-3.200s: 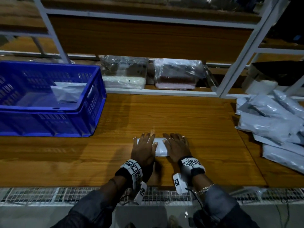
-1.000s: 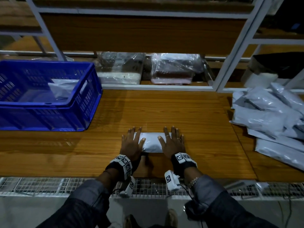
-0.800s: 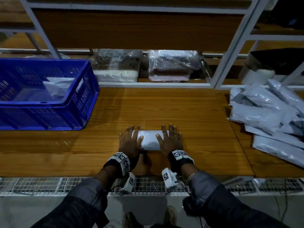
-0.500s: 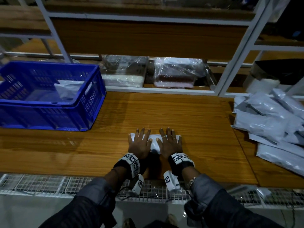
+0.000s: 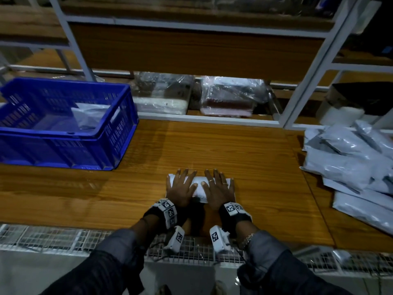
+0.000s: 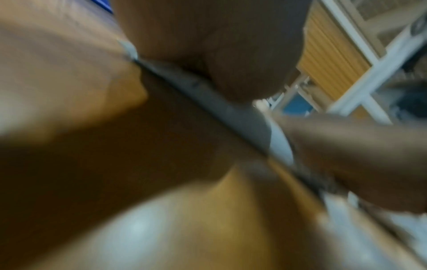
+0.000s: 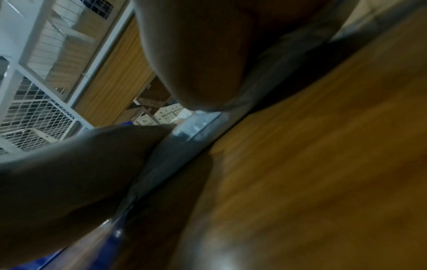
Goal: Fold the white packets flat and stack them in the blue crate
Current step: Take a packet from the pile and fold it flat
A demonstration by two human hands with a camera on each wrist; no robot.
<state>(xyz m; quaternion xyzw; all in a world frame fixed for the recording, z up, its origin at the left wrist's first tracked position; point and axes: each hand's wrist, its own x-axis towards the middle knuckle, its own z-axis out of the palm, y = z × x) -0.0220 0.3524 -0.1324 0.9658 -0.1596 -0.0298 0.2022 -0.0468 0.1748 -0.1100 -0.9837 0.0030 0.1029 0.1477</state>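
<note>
A folded white packet point(image 5: 198, 189) lies on the wooden table near its front edge. My left hand point(image 5: 180, 187) presses flat on the packet's left half with straight, spread fingers. My right hand point(image 5: 217, 188) presses flat on its right half the same way. Both wrist views are blurred; the packet's grey edge point(image 6: 231, 109) point(image 7: 184, 142) shows squeezed under my palms. The blue crate point(image 5: 63, 122) stands at the table's left with a white packet point(image 5: 89, 114) inside. A heap of unfolded white packets point(image 5: 357, 165) lies at the right.
White metal shelf posts point(image 5: 310, 81) rise behind the table. Two clear-wrapped bundles point(image 5: 231, 94) sit on the low shelf at the back. A wire grid point(image 5: 63, 239) runs along the table's front edge. Bare wood point(image 5: 212, 145) spreads between the crate and the heap.
My hands have drawn closer together on the packet, leaving less of its white middle showing. The packet stays in the same place on the table.
</note>
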